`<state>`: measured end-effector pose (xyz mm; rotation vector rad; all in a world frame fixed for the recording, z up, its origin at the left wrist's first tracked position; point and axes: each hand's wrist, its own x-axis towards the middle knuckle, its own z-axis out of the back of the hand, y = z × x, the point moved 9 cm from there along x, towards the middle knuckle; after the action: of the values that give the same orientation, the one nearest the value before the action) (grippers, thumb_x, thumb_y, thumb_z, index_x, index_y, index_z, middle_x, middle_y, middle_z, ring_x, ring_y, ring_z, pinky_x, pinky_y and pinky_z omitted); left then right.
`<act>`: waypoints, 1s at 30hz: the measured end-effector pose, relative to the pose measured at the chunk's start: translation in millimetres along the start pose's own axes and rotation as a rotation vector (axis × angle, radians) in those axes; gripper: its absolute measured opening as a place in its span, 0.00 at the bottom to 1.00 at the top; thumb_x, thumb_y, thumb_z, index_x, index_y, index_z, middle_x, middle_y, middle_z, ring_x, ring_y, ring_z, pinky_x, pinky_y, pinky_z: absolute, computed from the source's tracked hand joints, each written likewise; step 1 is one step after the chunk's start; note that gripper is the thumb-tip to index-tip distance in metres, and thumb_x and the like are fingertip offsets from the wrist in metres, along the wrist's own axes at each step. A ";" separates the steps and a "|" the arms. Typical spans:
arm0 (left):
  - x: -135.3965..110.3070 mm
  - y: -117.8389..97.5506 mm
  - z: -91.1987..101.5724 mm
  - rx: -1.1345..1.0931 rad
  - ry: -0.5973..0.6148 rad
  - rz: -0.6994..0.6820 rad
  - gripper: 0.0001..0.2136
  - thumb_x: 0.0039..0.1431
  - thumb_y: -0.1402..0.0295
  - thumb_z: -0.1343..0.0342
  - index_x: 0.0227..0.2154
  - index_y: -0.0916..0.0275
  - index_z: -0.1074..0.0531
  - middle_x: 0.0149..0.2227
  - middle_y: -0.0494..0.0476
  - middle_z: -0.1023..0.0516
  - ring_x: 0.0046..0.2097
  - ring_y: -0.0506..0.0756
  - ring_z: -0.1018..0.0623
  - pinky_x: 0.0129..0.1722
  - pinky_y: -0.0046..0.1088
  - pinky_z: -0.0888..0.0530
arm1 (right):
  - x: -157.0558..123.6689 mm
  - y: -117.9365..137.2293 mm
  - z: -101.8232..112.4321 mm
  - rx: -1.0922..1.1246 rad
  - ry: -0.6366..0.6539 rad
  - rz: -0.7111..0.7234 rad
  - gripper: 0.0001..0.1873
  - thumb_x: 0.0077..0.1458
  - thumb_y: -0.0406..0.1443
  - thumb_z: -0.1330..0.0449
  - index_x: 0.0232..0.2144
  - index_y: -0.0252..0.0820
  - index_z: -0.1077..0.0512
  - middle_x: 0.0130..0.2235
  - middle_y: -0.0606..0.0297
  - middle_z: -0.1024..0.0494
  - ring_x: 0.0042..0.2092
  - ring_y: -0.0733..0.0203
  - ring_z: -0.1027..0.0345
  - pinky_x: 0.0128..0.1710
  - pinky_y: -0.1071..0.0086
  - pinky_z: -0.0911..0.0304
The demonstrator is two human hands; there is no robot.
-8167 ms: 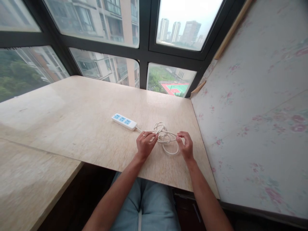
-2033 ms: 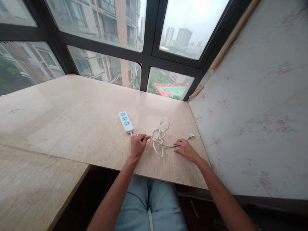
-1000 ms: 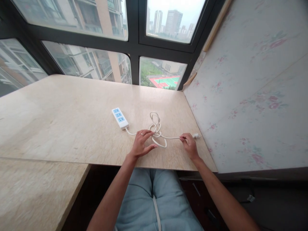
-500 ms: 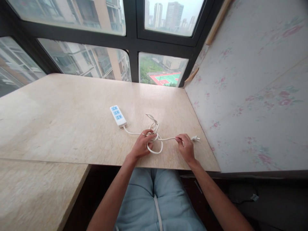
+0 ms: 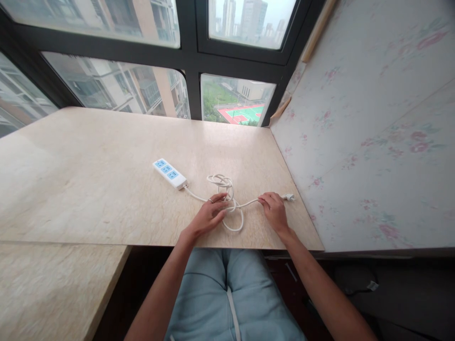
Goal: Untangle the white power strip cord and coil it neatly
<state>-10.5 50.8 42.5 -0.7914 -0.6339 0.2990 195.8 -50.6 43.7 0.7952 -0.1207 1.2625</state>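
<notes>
A white power strip (image 5: 169, 174) with blue socket faces lies tilted on the stone sill. Its white cord (image 5: 232, 229) runs right into a loose tangle of loops. My left hand (image 5: 210, 213), a ring on one finger, rests over the near-left side of the tangle with thumb and fingers apart; part of the cord is hidden beneath it. To the right, my right hand (image 5: 273, 209) pinches the cord between thumb and fingertips. Just beyond that hand, the plug (image 5: 288, 197) sticks out toward the wall.
The beige stone sill (image 5: 106, 189) ends at a front edge just before my legs. A lower stone ledge (image 5: 53, 284) joins it at left. Dark-framed windows (image 5: 192, 61) stand behind, and a flower-papered wall (image 5: 355, 142) closes off the right side.
The power strip has turned, its far end swinging left. The raised cord loops have dropped flatter onto the sill. My left hand has loosened its fingers; my right hand keeps its pinch on the cord.
</notes>
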 end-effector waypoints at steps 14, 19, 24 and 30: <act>-3.6 -31.4 1.0 0.493 -0.193 -0.111 0.07 0.61 0.70 0.47 0.34 0.61 0.24 0.46 0.60 0.26 0.48 0.56 0.28 0.48 0.37 0.31 | -20.4 74.6 -38.5 0.039 0.145 -0.319 0.15 0.59 0.44 0.43 0.32 0.38 0.27 0.31 0.65 0.28 0.30 0.71 0.38 0.31 0.77 0.51; -3.6 -36.5 0.4 0.551 -0.258 -0.081 0.07 0.62 0.71 0.48 0.35 0.63 0.25 0.41 0.60 0.25 0.42 0.55 0.28 0.43 0.35 0.31 | -19.8 69.9 -42.0 -0.037 0.159 -0.451 0.13 0.57 0.43 0.42 0.29 0.39 0.26 0.28 0.65 0.27 0.28 0.70 0.40 0.29 0.77 0.59; -7.6 -28.7 11.1 0.384 -0.396 -0.045 0.07 0.63 0.74 0.51 0.38 0.66 0.28 0.41 0.61 0.27 0.43 0.54 0.27 0.43 0.31 0.29 | -15.2 62.6 -39.9 -0.029 0.186 -0.522 0.11 0.55 0.41 0.42 0.29 0.40 0.25 0.28 0.65 0.26 0.28 0.70 0.38 0.29 0.77 0.58; -31.5 -3.3 50.4 0.188 -0.798 0.199 0.05 0.61 0.73 0.50 0.33 0.65 0.29 0.39 0.60 0.29 0.43 0.54 0.28 0.44 0.33 0.29 | -13.4 49.9 -39.7 0.034 0.162 -0.585 0.11 0.54 0.40 0.43 0.29 0.40 0.25 0.29 0.66 0.25 0.31 0.69 0.35 0.30 0.78 0.54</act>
<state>-66.6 62.1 58.7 -0.5356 -1.2537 0.8652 134.1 -33.8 31.2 0.6863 0.2515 0.7683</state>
